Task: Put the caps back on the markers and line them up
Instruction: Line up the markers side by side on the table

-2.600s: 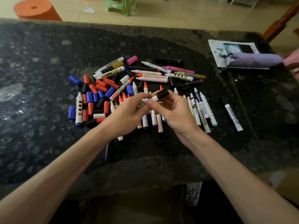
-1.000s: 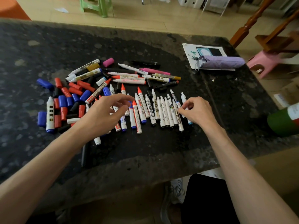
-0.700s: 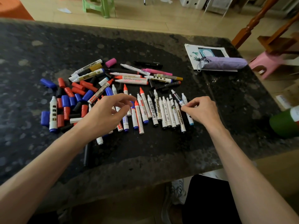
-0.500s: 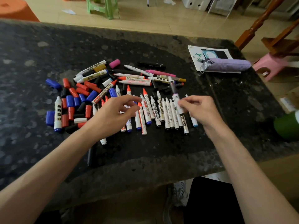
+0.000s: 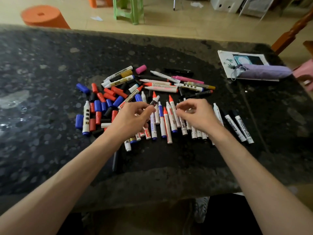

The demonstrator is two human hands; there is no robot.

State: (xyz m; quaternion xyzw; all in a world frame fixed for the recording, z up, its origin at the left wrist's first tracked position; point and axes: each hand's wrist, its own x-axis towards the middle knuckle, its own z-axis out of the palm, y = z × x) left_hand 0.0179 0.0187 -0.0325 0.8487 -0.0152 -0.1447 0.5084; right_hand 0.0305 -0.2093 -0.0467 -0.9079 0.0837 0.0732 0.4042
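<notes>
Red, blue, blk caps (image 5: pixel 101 106); speckled table (image 5: pixel 42 150)

The far marker (image 5: pixel 118 74) reads WHITEBOARD, the right marker (image 5: pixel 244 130) WHITEBOARD MARKER.

You have one view, from the camera on your head. It faces forward and steeply down over the near edge of the dark stone table (image 5: pixel 50 73), close enough that your left hand (image 5: pixel 130 119) and right hand (image 5: pixel 198 116) reach mid-picture. The wide lens takes in the table's far edge, and beyond it the floor (image 5: pixel 186 26) and a green stool (image 5: pixel 138 12).
</notes>
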